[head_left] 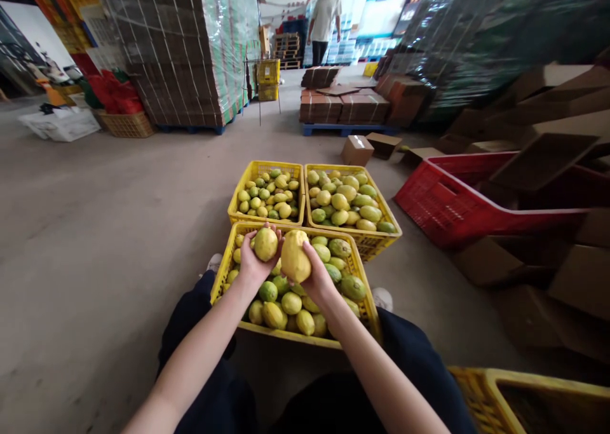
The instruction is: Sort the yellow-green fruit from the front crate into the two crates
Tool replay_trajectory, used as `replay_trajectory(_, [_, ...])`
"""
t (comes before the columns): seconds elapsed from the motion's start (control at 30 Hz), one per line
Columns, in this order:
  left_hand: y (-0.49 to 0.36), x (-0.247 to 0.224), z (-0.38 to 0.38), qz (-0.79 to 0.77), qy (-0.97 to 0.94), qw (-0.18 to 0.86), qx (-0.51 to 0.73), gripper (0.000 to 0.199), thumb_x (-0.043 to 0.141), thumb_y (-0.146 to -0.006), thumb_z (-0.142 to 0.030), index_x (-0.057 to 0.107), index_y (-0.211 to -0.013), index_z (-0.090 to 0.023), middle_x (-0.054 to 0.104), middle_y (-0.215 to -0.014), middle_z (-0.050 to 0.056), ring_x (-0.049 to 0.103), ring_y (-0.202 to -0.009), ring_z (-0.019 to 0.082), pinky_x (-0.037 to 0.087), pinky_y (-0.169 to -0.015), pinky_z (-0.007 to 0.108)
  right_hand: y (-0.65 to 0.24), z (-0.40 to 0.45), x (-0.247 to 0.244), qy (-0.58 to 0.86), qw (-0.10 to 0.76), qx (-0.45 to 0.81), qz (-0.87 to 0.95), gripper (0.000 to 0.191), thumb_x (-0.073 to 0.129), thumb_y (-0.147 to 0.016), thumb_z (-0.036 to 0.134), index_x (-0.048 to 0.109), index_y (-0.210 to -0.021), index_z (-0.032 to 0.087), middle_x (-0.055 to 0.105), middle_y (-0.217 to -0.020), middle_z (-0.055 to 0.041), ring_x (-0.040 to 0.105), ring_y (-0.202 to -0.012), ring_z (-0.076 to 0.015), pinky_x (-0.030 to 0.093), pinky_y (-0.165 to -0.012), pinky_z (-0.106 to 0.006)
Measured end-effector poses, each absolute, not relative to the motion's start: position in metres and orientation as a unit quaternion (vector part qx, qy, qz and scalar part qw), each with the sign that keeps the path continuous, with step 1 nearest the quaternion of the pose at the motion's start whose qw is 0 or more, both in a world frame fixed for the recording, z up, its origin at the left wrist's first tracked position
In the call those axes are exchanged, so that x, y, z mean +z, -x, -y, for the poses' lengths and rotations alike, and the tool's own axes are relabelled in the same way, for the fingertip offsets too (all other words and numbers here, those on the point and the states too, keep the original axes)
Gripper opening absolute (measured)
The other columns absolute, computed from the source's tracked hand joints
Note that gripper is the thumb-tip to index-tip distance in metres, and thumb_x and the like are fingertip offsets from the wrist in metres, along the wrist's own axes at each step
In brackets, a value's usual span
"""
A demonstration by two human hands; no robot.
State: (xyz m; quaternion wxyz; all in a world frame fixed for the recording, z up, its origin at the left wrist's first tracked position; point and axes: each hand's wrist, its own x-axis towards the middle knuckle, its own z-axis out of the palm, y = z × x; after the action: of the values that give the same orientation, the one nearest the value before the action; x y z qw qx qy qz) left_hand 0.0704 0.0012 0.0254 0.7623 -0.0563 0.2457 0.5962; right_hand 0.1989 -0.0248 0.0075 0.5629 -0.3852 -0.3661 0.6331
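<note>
My left hand (252, 260) is closed around a rounded, yellow-green papaya (265, 244), held from below and the side. In my right hand (316, 270) is a larger, yellower papaya (296, 256), gripped from its right side. The two fruits are close together, above a yellow plastic crate (298, 339) that stands between my legs. Green and yellow papayas (291, 303) fill this crate, partly hidden by my hands and forearms. Behind it stand a left yellow crate (231, 217) with smaller fruits and a right yellow crate (381, 236) with larger ones.
At right, a red crate (429, 208) stands among open cardboard boxes (500, 259). Another yellow crate (486, 389) is at the lower right corner. Farther off are a wrapped pallet stack (166, 53), flattened cartons (343, 107) on a blue pallet, and a standing person (325, 18).
</note>
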Motion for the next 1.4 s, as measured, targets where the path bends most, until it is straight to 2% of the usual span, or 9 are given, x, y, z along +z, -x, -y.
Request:
replay_trajectory(0.07, [-0.071,0.025,0.0,-0.248,0.077,0.758,0.599,0.029,0.049,-0.083,-0.023,0.066,-0.106,-0.021,0.072,-0.083,0.003,0.071,-0.081,0.017,0.057,-0.078,0.03,-0.203,0.023,0.008,0.359,0.529,0.712,0.292,0.054,0.061,-0.073,0.068,0.065,-0.096,0.019,0.071,-0.077,-0.0096,0.07,-0.071,-0.0277,0.034,-0.032,-0.024])
replay_trajectory(0.13, [-0.071,0.025,0.0,-0.246,0.087,0.754,0.603,0.031,0.047,-0.082,-0.022,0.066,-0.107,-0.02,0.072,-0.082,0.003,0.07,-0.081,0.017,0.057,-0.077,0.028,-0.207,0.021,0.008,0.329,0.522,0.752,0.231,0.056,0.058,-0.072,0.072,0.065,-0.096,0.022,0.071,-0.078,-0.0084,0.068,-0.069,-0.0264,0.033,-0.033,-0.024])
replay_trajectory(0.3, [-0.072,0.023,0.002,-0.231,0.09,0.757,0.604,0.029,0.046,-0.084,-0.022,0.063,-0.107,-0.021,0.071,-0.081,0.003,0.07,-0.082,0.015,0.057,-0.081,0.027,-0.211,0.02,0.005,0.294,0.569,0.747,0.178,0.053,0.05,-0.08,0.071,0.066,-0.101,0.025,0.072,-0.085,-0.0057,0.062,-0.061,-0.0209,0.044,-0.044,-0.03])
replay_trajectory(0.5, [-0.074,0.026,0.003,-0.232,0.1,0.764,0.594,0.024,0.043,-0.086,-0.024,0.064,-0.099,-0.021,0.07,-0.076,0.003,0.07,-0.078,0.016,0.058,-0.074,0.028,-0.213,0.022,0.005,0.288,0.572,0.746,0.185,0.052,0.048,-0.079,0.073,0.067,-0.1,0.029,0.072,-0.085,-0.0035,0.065,-0.072,-0.0248,0.054,-0.063,-0.041])
replay_trajectory(0.83, [-0.07,0.04,0.009,-0.221,0.032,0.797,0.561,0.009,0.053,-0.076,-0.021,0.061,-0.073,-0.017,0.065,-0.071,0.002,0.066,-0.068,0.015,0.055,-0.06,0.024,-0.21,0.024,0.007,0.224,0.544,0.788,0.183,0.048,0.063,-0.072,0.065,0.071,-0.092,0.022,0.07,-0.077,-0.0061,0.059,-0.059,-0.0201,0.048,-0.045,-0.031])
replay_trajectory(1.03, [-0.052,0.039,-0.003,-0.184,0.045,0.771,0.609,0.019,0.047,-0.083,-0.023,0.063,-0.091,-0.015,0.068,-0.08,0.003,0.069,-0.078,0.014,0.057,-0.069,0.023,-0.222,0.021,0.017,0.173,0.576,0.796,0.077,0.041,0.067,-0.073,0.055,0.067,-0.096,0.021,0.068,-0.077,-0.0044,0.058,-0.06,-0.0171,0.048,-0.047,-0.028])
replay_trajectory(1.13, [-0.045,0.034,-0.011,-0.248,0.014,0.747,0.616,0.024,0.044,-0.088,-0.027,0.063,-0.096,-0.015,0.069,-0.083,0.005,0.069,-0.08,0.014,0.057,-0.069,0.023,-0.234,0.02,0.025,0.159,0.603,0.78,0.045,0.037,0.06,-0.079,0.055,0.066,-0.101,0.025,0.067,-0.08,-0.0024,0.058,-0.062,-0.0171,0.049,-0.047,-0.028])
replay_trajectory(1.23, [-0.051,0.016,-0.008,-0.4,-0.098,0.761,0.502,0.03,0.042,-0.093,-0.038,0.064,-0.095,-0.017,0.069,-0.083,0.005,0.068,-0.077,0.014,0.053,-0.058,0.017,-0.244,0.021,0.032,0.152,0.624,0.766,0.033,0.036,0.056,-0.083,0.054,0.065,-0.103,0.026,0.067,-0.083,-0.0017,0.058,-0.064,-0.0167,0.049,-0.048,-0.028])
replay_trajectory(1.4, [-0.071,-0.036,0.02,-0.548,-0.292,0.774,0.123,0.03,0.052,-0.089,-0.041,0.066,-0.078,-0.016,0.066,-0.067,0.006,0.066,-0.061,0.018,0.047,-0.045,0.022,-0.257,0.022,0.039,0.158,0.642,0.749,0.042,0.038,0.057,-0.081,0.056,0.065,-0.102,0.026,0.067,-0.081,-0.0002,0.059,-0.064,-0.014,0.05,-0.051,-0.024])
